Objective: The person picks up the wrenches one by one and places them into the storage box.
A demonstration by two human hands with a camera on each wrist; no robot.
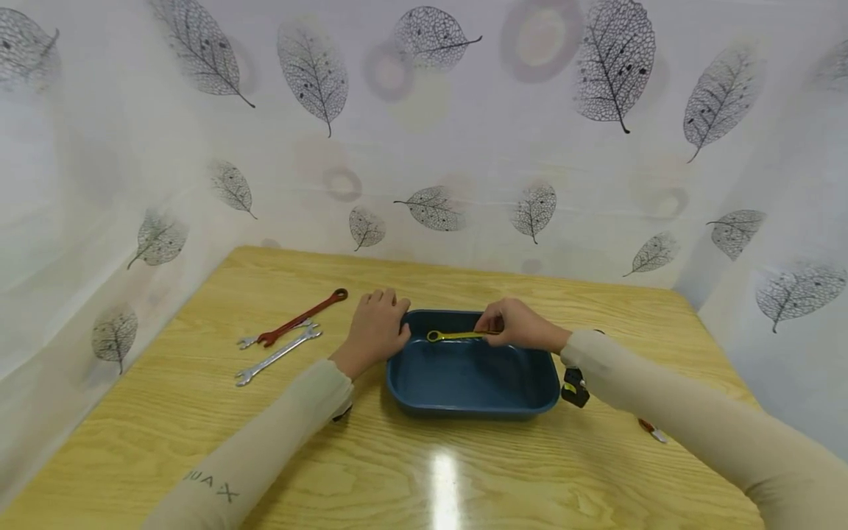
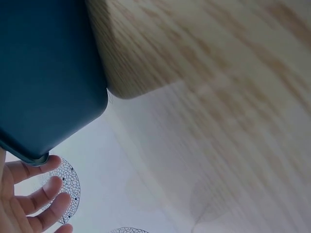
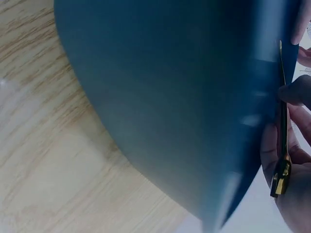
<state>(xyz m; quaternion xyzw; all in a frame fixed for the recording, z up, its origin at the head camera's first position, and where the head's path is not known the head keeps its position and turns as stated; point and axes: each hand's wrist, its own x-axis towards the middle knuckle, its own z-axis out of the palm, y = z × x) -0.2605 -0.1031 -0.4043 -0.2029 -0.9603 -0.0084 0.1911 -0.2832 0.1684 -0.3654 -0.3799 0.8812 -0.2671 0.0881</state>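
A blue rectangular basin [image 1: 473, 375] stands on the table. My left hand [image 1: 380, 324] grips its far left corner, thumb over the inner side; in the left wrist view, the fingers [image 2: 41, 194] spread outside, below the rim. Over the basin's far side, my right hand [image 1: 520, 324] pinches a yellow wrench [image 1: 453, 336] by its right part. The wrench lies about level, its ring end pointing left. From the right wrist view, the thumb presses on the yellow wrench [image 3: 283, 131] near the basin wall [image 3: 146, 97]. My right fingers cover part of the wrench.
Left of the basin lie a red wrench [image 1: 301, 319], a silver wrench [image 1: 278, 356] and another silver wrench [image 1: 248, 341] partly under the red one. A black-and-yellow object [image 1: 575, 388] shows by the right sleeve. Beyond it lies a small red-and-silver tool [image 1: 652, 429], partly hidden.
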